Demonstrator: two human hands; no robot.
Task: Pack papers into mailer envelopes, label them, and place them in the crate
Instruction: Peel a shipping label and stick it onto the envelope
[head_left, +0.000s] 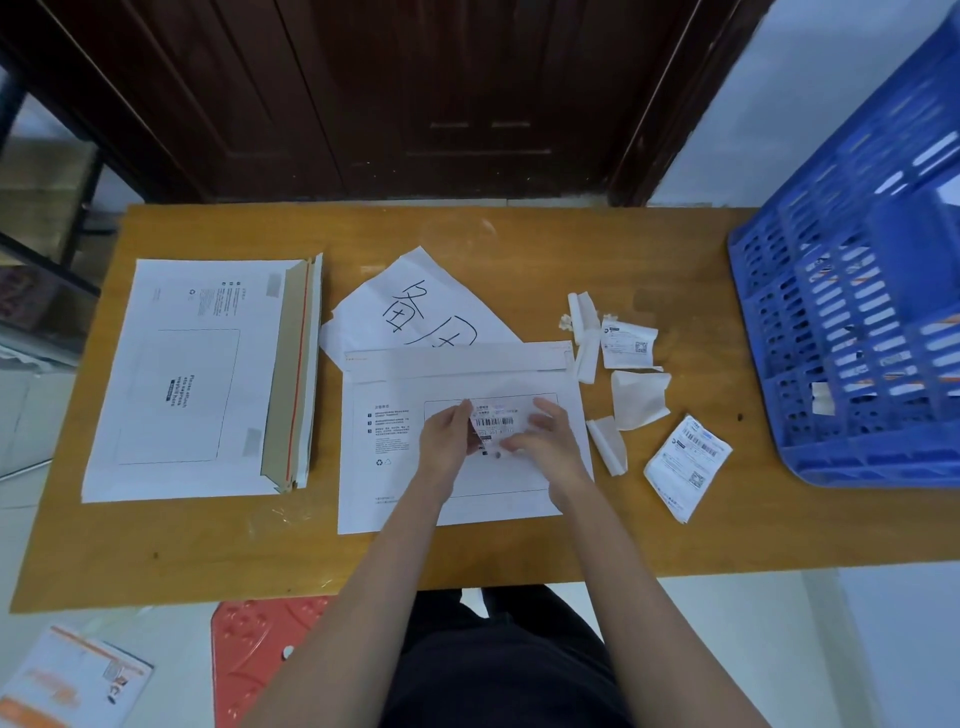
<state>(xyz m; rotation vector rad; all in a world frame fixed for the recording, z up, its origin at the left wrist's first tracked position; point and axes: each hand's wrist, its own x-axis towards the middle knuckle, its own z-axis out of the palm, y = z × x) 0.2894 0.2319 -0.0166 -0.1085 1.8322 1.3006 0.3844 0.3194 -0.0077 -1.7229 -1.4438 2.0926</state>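
Your left hand (448, 434) pinches the small white barcode label (493, 423) by its edge, while your right hand (540, 434) spreads open over it, pressing it into the printed box on the flat white cardboard mailer envelope (457, 499), centred before you; the blue plastic crate (852, 364) waits well to the right.

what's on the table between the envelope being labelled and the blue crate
In the head view, between the mailer envelope and the blue crate lie crumpled white backing scraps and two loose shipping labels; otherwise bare wooden table.
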